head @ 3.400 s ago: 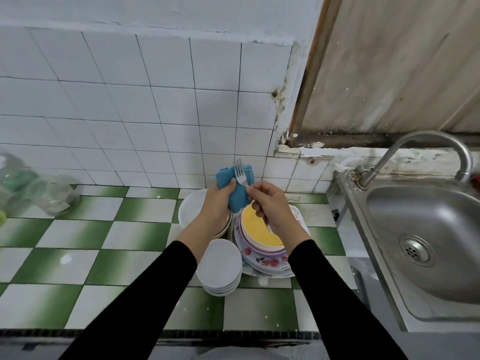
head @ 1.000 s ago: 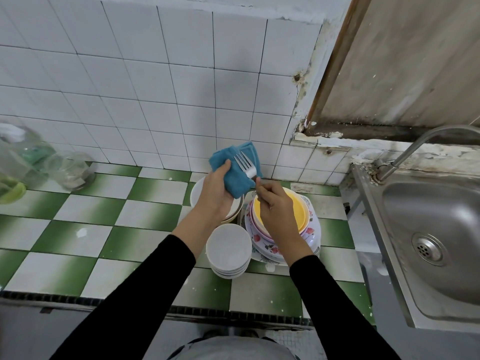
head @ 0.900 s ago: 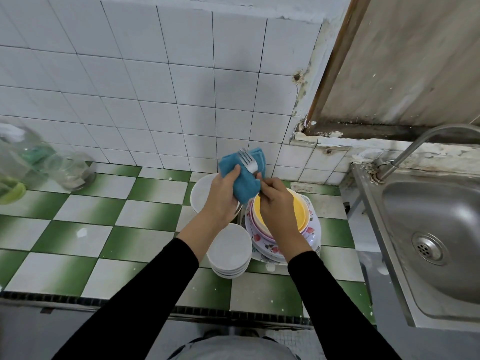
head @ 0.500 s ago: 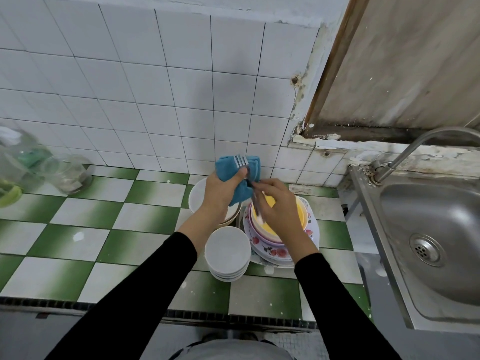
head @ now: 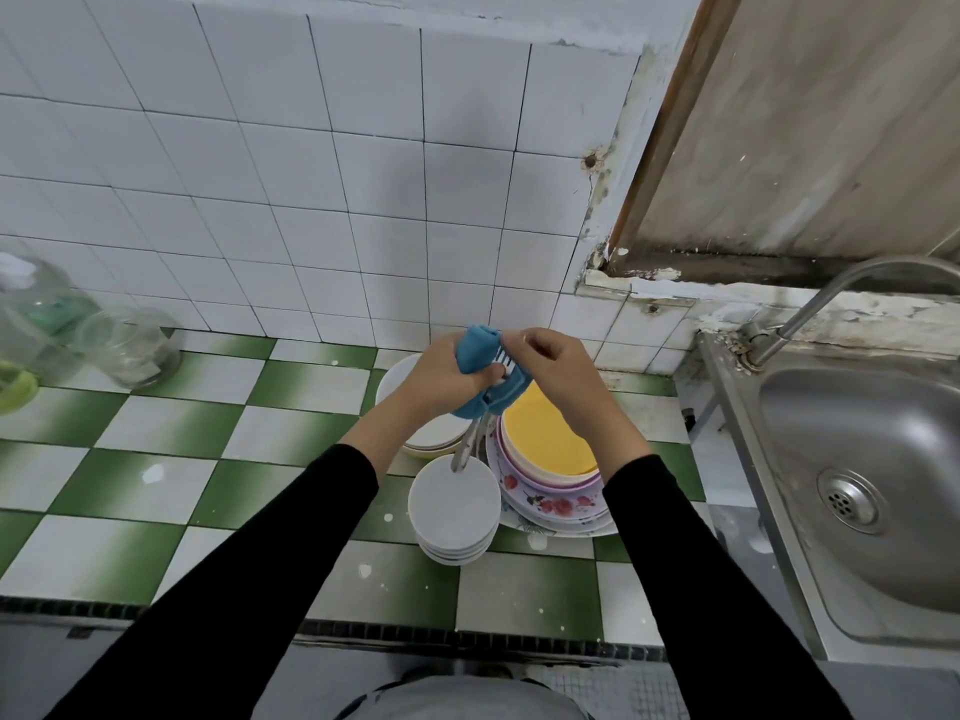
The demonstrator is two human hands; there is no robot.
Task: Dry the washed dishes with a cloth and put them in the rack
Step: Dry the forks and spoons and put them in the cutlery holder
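A blue cloth (head: 475, 350) is bunched in my left hand (head: 439, 374), wrapped round the middle of a metal fork (head: 469, 440). The fork's tines show just above the cloth, and its handle hangs down below it, over a stack of white bowls (head: 453, 506). My right hand (head: 558, 371) has curled fingers that pinch the fork at the tine end. Under both hands stand a stack of floral plates (head: 550, 504) with a yellow bowl (head: 545, 433) on top, and white dishes (head: 415, 407) behind the bowls. No rack is in view.
The dishes stand on a green and white tiled counter (head: 156, 459) against a white tiled wall. A steel sink (head: 857, 459) with a tap (head: 831, 293) lies to the right. Glass jars (head: 130, 345) and a plastic bottle stand at the far left.
My right hand has gone from the fork's handle up to its tine end. The left hand has closed the cloth round the fork, whose handle now hangs free below.
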